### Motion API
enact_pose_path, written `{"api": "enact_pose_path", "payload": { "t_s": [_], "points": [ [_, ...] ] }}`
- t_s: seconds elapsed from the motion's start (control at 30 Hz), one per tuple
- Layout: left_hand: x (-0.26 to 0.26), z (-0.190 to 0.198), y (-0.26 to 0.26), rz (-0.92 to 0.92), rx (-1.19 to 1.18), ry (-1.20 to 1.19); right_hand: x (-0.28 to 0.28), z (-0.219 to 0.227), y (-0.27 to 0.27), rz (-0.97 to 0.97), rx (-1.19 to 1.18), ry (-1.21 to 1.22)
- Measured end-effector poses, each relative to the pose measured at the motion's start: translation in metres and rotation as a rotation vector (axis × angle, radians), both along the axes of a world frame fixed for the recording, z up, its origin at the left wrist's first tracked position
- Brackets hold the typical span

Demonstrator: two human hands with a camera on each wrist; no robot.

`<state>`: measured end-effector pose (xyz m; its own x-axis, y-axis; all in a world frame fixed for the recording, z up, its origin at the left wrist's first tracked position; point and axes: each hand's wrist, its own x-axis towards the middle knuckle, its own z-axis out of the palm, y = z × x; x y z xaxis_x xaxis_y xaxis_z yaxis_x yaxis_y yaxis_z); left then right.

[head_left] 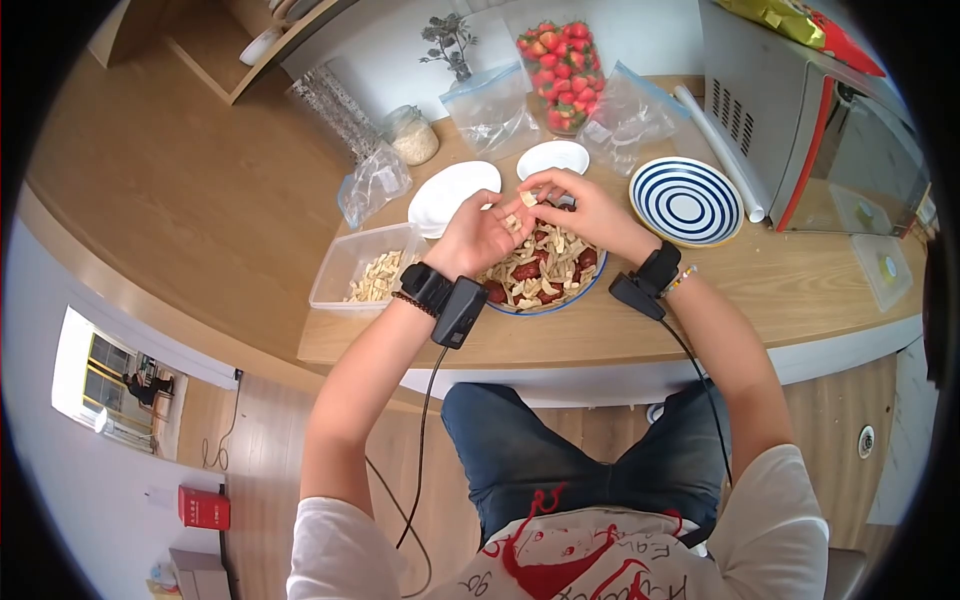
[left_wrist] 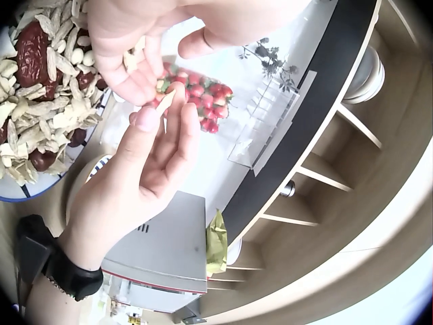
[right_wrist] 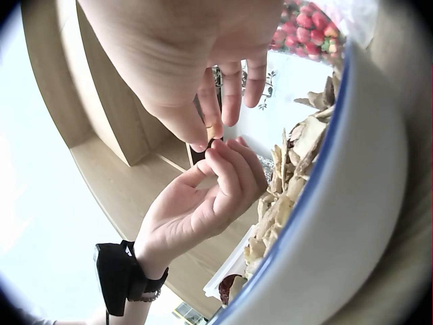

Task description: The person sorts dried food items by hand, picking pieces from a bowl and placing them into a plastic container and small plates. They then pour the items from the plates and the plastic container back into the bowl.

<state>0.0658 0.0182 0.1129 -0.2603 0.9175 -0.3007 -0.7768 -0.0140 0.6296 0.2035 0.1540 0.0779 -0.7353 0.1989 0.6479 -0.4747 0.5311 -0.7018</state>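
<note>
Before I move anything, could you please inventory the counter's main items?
Round blue-rimmed bowl: one, white, centre
Rectangular plastic tub: one, translucent, left
Dried slices: many, beige, bowl and tub
Wrinkled dates: several, red, bowl
Plain plates: two, white, behind bowl
Ringed plate: one, blue-white, right
Plastic bags: several, clear, rear
Strawberries: many, red, rear
Glass jar: one, clear, rear
Boxy appliance: one, grey, right
Left hand: one, over bowl
Right hand: one, pinching slice

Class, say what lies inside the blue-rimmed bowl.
Pale dried pieces and wrinkled red dates fill the bowl. They cover its bottom, so anything lying deeper cannot be seen.
</note>
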Motion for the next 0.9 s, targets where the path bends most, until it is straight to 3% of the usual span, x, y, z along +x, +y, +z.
{"api": "enact_pose_path", "payload": {
  "t_s": [0.17, 0.37, 0.47, 0.67, 0.77, 0.87, 0.9],
  "points": [
    [0.001, -0.002, -0.001, -0.114, 0.006, 0.154, -0.002, -0.008, 0.001, -0.046, 0.141, -0.044],
    [-0.013, 0.009, -0.035, 0.087, 0.054, -0.055, -0.002, -0.006, 0.001, -0.056, 0.148, 0.007],
    [-0.033, 0.018, -0.064, 0.257, -0.025, 0.166, -0.002, -0.007, 0.006, -0.045, 0.153, -0.045],
    [-0.131, 0.009, -0.137, 0.504, -0.151, 0.715, -0.006, -0.015, 0.009, -0.029, 0.178, -0.098],
    [-0.134, 0.013, -0.157, 0.486, -0.464, 1.048, -0.005, -0.014, 0.01, -0.042, 0.154, -0.094],
    [-0.14, 0.005, -0.157, 0.29, -0.68, 1.52, -0.004, -0.014, 0.01, -0.031, 0.141, -0.157],
    [-0.132, 0.01, -0.151, 0.253, -0.658, 1.558, -0.004, -0.013, 0.009, -0.025, 0.145, -0.151]
  ]
}}
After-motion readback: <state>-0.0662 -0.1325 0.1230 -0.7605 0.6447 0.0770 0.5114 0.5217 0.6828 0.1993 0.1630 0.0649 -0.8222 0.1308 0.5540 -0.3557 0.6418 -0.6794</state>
